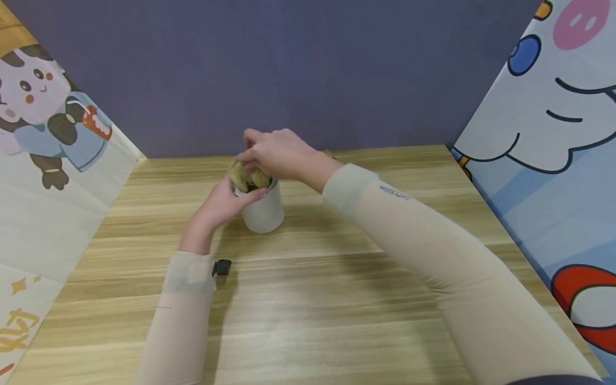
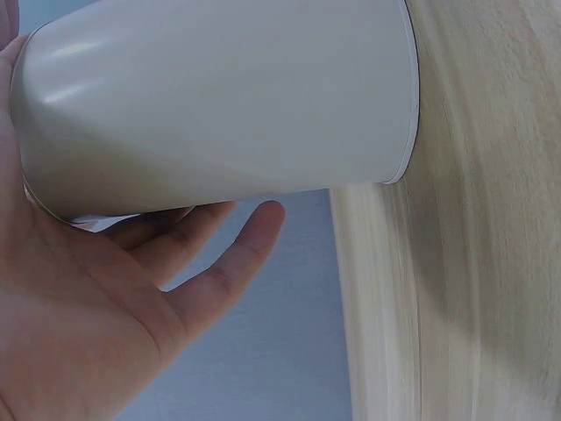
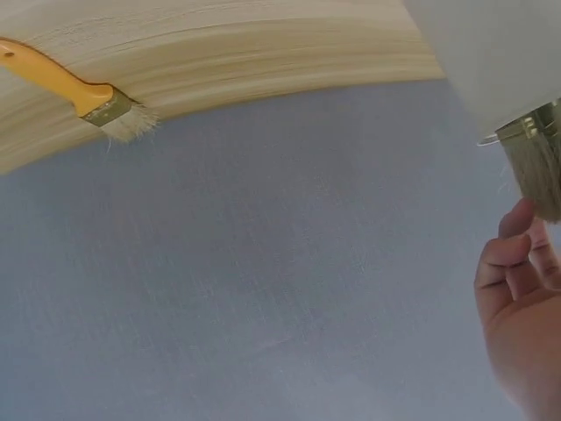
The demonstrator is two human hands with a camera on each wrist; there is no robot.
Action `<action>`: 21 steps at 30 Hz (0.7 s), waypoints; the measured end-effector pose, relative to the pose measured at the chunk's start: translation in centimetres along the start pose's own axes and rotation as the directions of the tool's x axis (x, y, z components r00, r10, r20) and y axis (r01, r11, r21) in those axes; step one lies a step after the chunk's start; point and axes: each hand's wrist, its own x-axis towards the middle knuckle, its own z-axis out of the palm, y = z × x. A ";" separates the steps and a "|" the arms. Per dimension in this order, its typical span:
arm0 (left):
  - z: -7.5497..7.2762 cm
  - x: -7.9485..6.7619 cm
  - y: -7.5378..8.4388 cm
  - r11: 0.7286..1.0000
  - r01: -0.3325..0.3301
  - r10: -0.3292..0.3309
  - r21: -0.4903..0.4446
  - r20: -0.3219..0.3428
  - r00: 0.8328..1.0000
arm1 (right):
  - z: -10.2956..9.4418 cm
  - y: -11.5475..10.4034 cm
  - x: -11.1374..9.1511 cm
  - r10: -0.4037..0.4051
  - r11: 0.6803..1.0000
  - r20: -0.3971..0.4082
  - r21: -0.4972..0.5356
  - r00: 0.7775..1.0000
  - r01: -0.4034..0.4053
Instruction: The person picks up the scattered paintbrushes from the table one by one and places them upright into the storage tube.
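A white cylindrical container [image 1: 263,213] stands on the table, with paintbrushes [image 1: 256,178] in it, bristles upward. My left hand [image 1: 222,202] holds the container at its rim, thumb across the near side. In the left wrist view, the fingers [image 2: 232,263] of that hand reach along the container's far side. Over the opening, my right hand [image 1: 281,154] has its fingers curled and pinches bristle tips. The right wrist view shows those fingertips at the end of a paintbrush [image 3: 536,171] whose metal band is at the rim. The handles are hidden inside the container.
A paintbrush with an orange handle [image 3: 57,74] lies on the table near its back edge, mostly behind my right wrist in the head view. A purple-grey panel [image 1: 298,75] rises behind the wooden table [image 1: 298,321]. Cartoon-printed panels [image 1: 544,133] flank both sides.
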 end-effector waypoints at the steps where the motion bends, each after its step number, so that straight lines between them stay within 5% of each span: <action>1: 0.0 0.0 0.0 1.000 -0.004 0.004 0.000 0.004 1.000 | 0.0 0.1 0.1 0.005 1.000 0.005 0.002 1.000 -0.005; 7: 0.2 0.2 0.0 1.000 -0.012 0.012 0.015 -0.006 1.000 | -0.3 0.4 -0.2 0.004 0.999 0.126 0.038 0.992 -0.009; 12: 0.4 0.1 -0.1 1.000 -0.011 0.011 0.015 -0.004 1.000 | -1.5 0.9 -1.0 -0.026 0.973 0.286 0.228 0.958 -0.041; 15: 0.3 0.0 -0.1 1.000 -0.009 0.009 0.024 -0.010 1.000 | -2.0 1.2 -1.7 -0.030 0.964 0.306 0.261 0.951 -0.053; 21: 0.1 -0.2 0.0 1.000 -0.004 0.005 0.029 -0.011 1.000 | -1.5 1.1 -2.1 0.006 0.990 0.265 0.133 0.964 -0.043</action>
